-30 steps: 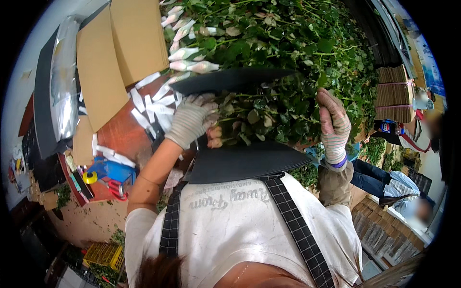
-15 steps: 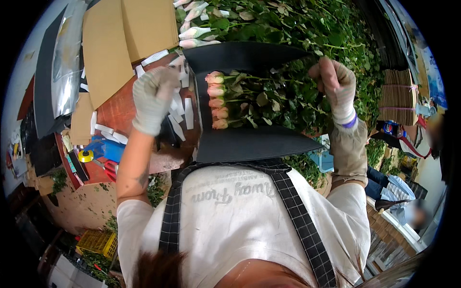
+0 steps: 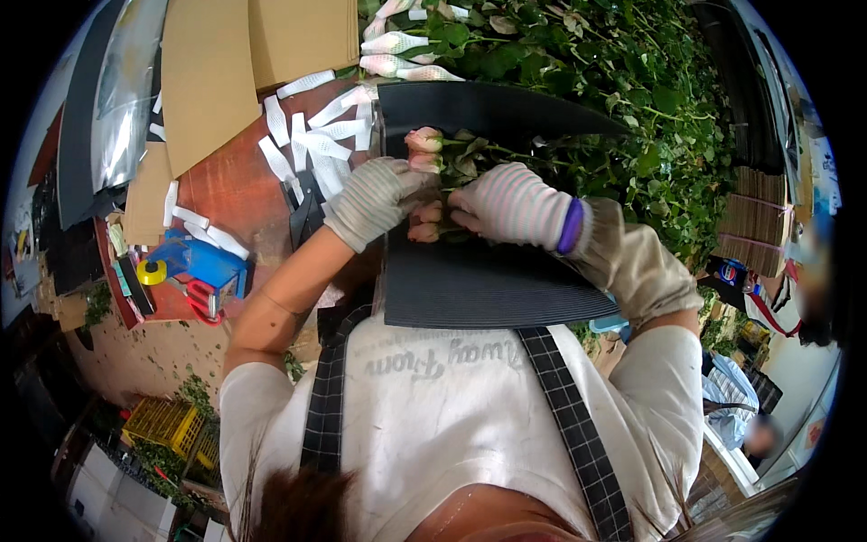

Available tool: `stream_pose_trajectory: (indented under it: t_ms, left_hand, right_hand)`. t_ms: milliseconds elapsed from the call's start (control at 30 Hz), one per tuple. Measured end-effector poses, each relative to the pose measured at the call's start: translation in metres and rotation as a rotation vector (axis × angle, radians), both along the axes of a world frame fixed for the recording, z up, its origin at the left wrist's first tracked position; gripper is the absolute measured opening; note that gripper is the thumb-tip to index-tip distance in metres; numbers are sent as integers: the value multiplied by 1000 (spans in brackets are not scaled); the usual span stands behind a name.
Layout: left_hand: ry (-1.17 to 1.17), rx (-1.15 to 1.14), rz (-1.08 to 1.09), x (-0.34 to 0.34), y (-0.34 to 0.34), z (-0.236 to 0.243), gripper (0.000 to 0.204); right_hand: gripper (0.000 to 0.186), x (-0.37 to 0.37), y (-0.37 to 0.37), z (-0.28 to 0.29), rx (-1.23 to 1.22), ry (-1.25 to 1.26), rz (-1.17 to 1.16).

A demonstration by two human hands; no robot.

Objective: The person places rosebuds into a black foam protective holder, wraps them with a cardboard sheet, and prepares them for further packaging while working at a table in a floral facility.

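Observation:
A short column of pink roses [image 3: 424, 140] lies on a black ribbed sheet [image 3: 488, 285], heads to the left and leafy stems to the right. The sheet's far and near sides curve up around them. My left hand [image 3: 372, 200], in a pale knit glove, has its fingers closed over the middle rose heads and hides them. From the right, my right hand [image 3: 519, 208], gloved with a purple cuff, pinches a rose just behind its head. Its fingers cover part of the stems.
White mesh flower sleeves [image 3: 321, 144] lie scattered on the reddish table [image 3: 230, 194]. Brown cardboard sheets [image 3: 208, 81] stand at the far left. Sleeved roses [image 3: 397, 43] and a mass of green stems [image 3: 650, 117] fill the back. Red scissors [image 3: 203, 303] lie beside a blue tape dispenser [image 3: 194, 262].
Both hands, raised and apart before, have come down and together onto the rose heads. My right hand moved left, my left hand moved right. The view has shifted slightly.

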State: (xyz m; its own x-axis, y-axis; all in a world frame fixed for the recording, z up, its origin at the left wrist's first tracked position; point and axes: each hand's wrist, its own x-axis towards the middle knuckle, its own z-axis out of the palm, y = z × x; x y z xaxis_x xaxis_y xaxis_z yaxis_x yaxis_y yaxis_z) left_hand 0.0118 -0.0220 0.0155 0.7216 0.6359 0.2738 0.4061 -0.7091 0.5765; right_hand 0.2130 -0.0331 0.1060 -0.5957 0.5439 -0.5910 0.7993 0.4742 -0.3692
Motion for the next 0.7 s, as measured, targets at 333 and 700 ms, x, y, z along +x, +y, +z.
stream_pose_trajectory:
  t_ms: [333,700]
  left_hand:
    - [14,-121,171,-1,-20,-29,27]
    - [466,440,972,-116,94,5,55]
  right_hand:
    - [22,-13,-16,-53,83,-21,-76]
    - [31,41,-13,50,185,486,-421]
